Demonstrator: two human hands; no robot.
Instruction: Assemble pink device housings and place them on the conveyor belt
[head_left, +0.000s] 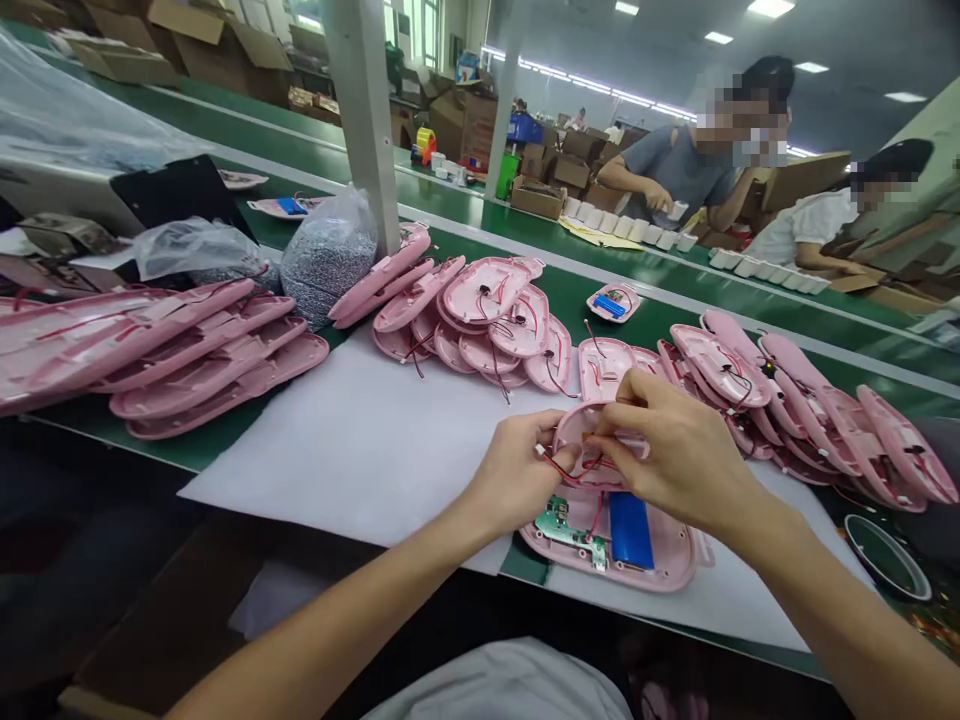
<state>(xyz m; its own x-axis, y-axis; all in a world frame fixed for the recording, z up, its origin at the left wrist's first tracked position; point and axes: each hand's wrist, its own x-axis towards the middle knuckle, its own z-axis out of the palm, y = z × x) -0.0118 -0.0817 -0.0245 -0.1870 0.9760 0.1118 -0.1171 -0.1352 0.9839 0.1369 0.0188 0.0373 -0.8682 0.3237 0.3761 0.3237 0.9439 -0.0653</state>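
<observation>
My left hand [521, 470] grips the left edge of a pink plastic shell [570, 432], tilted up in front of me. A red-and-black wire with a white connector [551, 458] pokes out by its thumb. My right hand [660, 445] is closed over the shell's inside, fingertips pinched; what they pinch is too small to make out. Directly below lies a second pink shell [675, 560], open side up, holding a green circuit board [566, 530] and a blue battery [631, 530].
Pink shells with wires are piled at the left [202, 350], centre [487, 290] and right [795, 400]. A bag of small metal parts [330, 250] stands by a post [365, 120]. White paper [360, 430] covers the bench. Across the green conveyor, two people handle white pieces [630, 225].
</observation>
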